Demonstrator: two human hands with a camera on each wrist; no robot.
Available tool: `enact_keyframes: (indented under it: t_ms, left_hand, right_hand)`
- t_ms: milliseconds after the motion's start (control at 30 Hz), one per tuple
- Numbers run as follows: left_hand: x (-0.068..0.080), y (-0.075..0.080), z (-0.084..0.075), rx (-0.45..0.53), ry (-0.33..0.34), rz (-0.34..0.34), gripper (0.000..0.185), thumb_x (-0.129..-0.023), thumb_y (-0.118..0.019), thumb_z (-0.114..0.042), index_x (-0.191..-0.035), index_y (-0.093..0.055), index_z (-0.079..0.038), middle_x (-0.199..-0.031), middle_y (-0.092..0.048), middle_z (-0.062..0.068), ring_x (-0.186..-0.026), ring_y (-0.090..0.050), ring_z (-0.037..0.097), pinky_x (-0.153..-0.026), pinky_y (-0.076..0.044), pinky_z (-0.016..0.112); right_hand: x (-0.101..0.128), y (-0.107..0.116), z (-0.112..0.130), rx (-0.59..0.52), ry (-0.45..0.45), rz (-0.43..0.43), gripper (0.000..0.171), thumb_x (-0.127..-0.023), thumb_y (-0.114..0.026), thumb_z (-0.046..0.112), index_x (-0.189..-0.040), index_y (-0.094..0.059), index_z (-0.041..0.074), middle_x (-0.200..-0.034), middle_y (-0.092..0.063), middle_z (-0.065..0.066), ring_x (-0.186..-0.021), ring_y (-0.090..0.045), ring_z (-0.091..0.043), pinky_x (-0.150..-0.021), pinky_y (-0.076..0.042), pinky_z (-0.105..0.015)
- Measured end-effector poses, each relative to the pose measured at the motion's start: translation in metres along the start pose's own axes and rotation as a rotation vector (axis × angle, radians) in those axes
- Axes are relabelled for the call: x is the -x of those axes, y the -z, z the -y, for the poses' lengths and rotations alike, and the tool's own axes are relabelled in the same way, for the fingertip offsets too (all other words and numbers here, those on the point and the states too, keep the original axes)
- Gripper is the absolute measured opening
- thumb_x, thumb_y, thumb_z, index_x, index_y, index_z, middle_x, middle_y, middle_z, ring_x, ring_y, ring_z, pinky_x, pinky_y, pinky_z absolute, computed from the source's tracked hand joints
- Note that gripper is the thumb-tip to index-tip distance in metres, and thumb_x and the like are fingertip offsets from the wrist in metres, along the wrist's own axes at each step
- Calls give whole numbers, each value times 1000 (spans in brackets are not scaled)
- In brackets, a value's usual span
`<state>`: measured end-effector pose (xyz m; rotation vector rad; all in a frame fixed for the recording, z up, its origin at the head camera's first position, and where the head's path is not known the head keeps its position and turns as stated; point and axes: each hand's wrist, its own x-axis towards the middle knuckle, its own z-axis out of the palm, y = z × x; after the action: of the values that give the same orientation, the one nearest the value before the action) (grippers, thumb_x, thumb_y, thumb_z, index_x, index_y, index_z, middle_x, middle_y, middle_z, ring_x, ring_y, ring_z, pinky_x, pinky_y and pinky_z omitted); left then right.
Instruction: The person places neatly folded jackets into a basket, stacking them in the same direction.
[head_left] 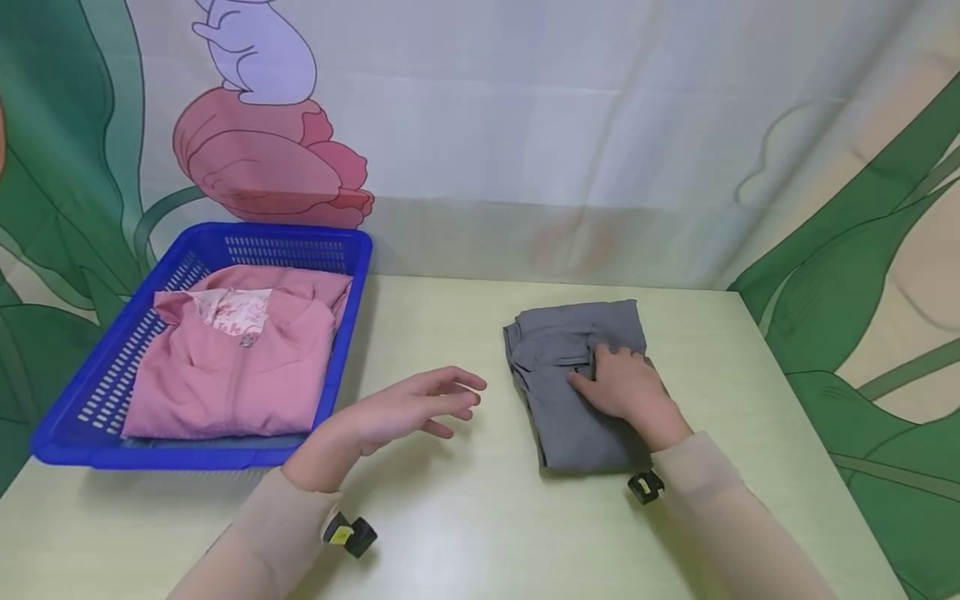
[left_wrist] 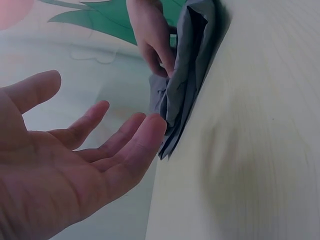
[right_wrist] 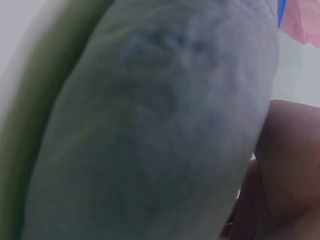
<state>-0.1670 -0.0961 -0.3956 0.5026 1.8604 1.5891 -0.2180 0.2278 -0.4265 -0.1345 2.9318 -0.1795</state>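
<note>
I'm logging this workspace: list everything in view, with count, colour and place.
Plastic basket: one, blue, on the table's left side.
Folded pink top: at least one, pink with a patterned inner neck, in the basket.
Lower cloth: count unclear, bluish, under the top.
Folded grey garment: one, grey, right of the basket.
Table: one, pale, under basket and grey garment.
Cartoon-print backdrop: count unclear, white, green and pink, behind the table.
Sleeves: two, beige, one per arm.
Wrist devices: two, black and yellow, one per wrist.
Left hand: one, bare, empty, above the table.
Right hand: one, bare, touching the grey garment.
</note>
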Motion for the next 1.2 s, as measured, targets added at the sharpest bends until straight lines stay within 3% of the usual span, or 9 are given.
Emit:
enact_keyframes:
  t_ms: [400, 633, 833, 1033, 1200]
  left_hand:
    - [-5, 5, 4, -20, 58, -116, 44, -108, -53, -29, -144, -48, -4, -147, -48, 23, -135, -47, 43, -103, -48, 51]
    - [-13, -6, 6, -7, 107, -195, 56, -106, -59, -31, -151, -38, -5, -142, -52, 21, -128, -52, 42, -100, -50, 51]
    - [-20, -14, 13, 47, 119, -247, 67, -105, -59, -29, -157, -25, -4, -146, -45, 27, -129, -50, 43, -96, -52, 52]
    - [-24, -17, 18, 114, 118, -253, 69, -106, -59, -28, -159, -21, -4, -148, -43, 27, -136, -44, 46, -100, -50, 52]
    - [-27, -18, 20, 141, 132, -263, 69, -105, -59, -27, -160, -21, -6, -147, -44, 25, -136, -44, 46, -101, -49, 52]
  right_hand:
    - [4, 5, 18, -10, 22, 8, 75, -103, -56, 48, -145, -44, -13, -139, -46, -41, -129, -45, -58, -101, -43, -65]
    - [7, 2, 24, -50, 75, 10, 74, -102, -57, 49, -145, -47, -10, -139, -48, -38, -129, -47, -55, -101, -44, -63]
    - [12, 1, 17, -79, 87, -31, 68, -101, -58, 50, -140, -54, -6, -136, -53, -33, -126, -50, -49, -96, -48, -61]
    - [14, 9, -2, -122, 112, -150, 47, -102, -61, 34, -129, -60, -4, -134, -52, -33, -124, -47, -51, -91, -48, -64]
    - [12, 15, -17, -174, 51, -157, 41, -104, -51, 17, -137, -53, -7, -143, -42, -37, -131, -39, -55, -93, -43, -70]
